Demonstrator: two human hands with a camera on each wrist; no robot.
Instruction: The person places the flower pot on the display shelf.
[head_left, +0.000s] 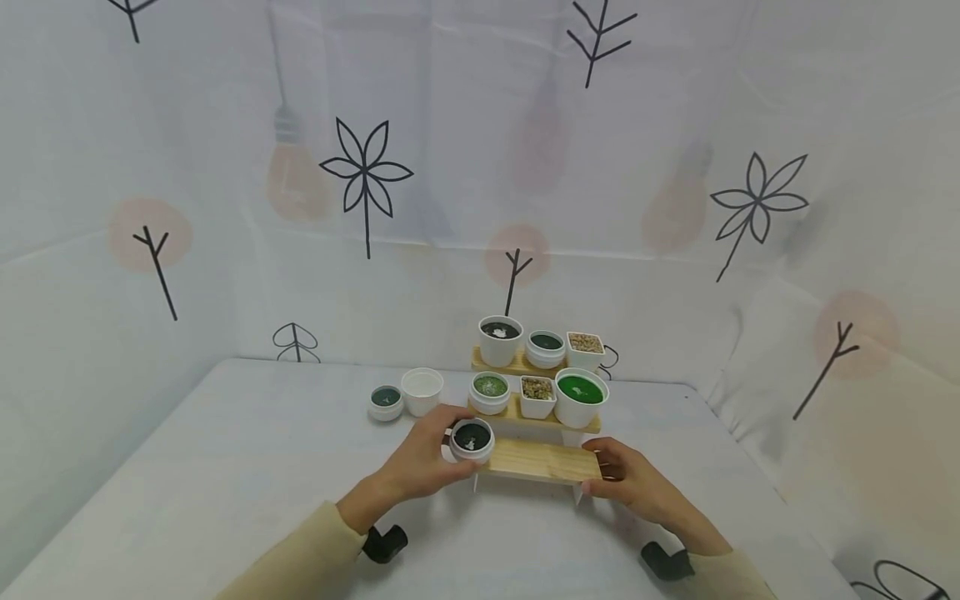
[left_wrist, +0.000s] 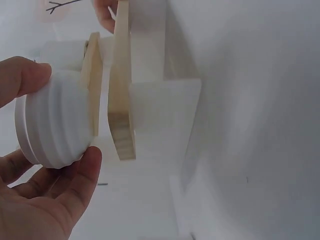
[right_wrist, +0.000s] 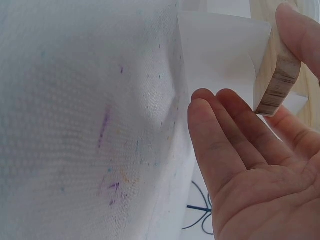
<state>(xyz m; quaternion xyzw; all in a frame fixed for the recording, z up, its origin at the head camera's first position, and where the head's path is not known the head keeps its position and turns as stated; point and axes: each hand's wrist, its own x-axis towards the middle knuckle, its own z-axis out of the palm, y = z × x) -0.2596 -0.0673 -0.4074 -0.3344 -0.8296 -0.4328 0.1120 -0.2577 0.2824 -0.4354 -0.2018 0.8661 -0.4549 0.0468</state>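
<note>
My left hand (head_left: 427,458) grips a small round white pot (head_left: 472,450) with dark contents and a pale patch on top. The pot, ridged along its side (left_wrist: 55,120), is tilted above the left end of the lowest wooden shelf (head_left: 540,461) of a stepped stand. In the left wrist view, a thumb and fingers hold it at opposite sides. My right hand (head_left: 630,483) steadies the right end of that same shelf. Seen from the right wrist, thumb and forefinger pinch the board's end (right_wrist: 277,85) while the other fingers extend beside the white support (right_wrist: 225,50).
On the middle shelf (head_left: 558,421) stand a round pot (head_left: 490,393), a square pot (head_left: 537,398) and a green-filled cup (head_left: 580,400). Three more containers occupy the top shelf (head_left: 477,358). Left of the stand are a small pot (head_left: 386,403) and a white cup (head_left: 422,392).
</note>
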